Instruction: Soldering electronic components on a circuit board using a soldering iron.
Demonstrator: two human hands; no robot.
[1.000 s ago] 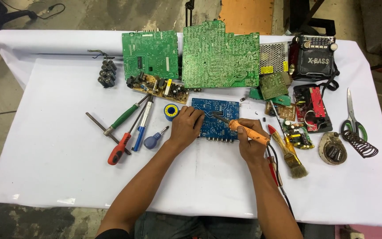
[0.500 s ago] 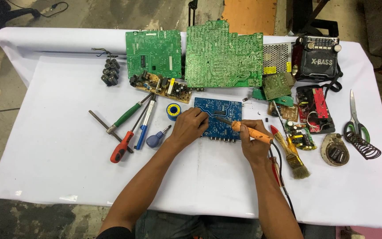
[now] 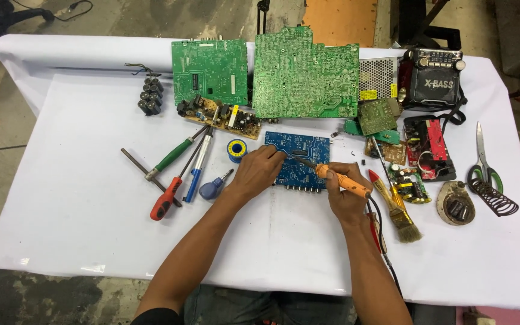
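In the head view, the blue circuit board (image 3: 296, 157) lies at the centre of the frame on the white table (image 3: 79, 204). The left hand (image 3: 257, 171) rests on the board's left edge with fingers curled, gripping nothing that I can see. The right hand (image 3: 345, 195) is closed around the orange soldering iron (image 3: 338, 179), its tip touching the board. A paint brush (image 3: 395, 207) lies just to the right.

Screwdrivers (image 3: 176, 171) left of small board (image 3: 299, 157) (big boards (image 3: 305, 75) behind); brush (image 3: 395, 207) right.
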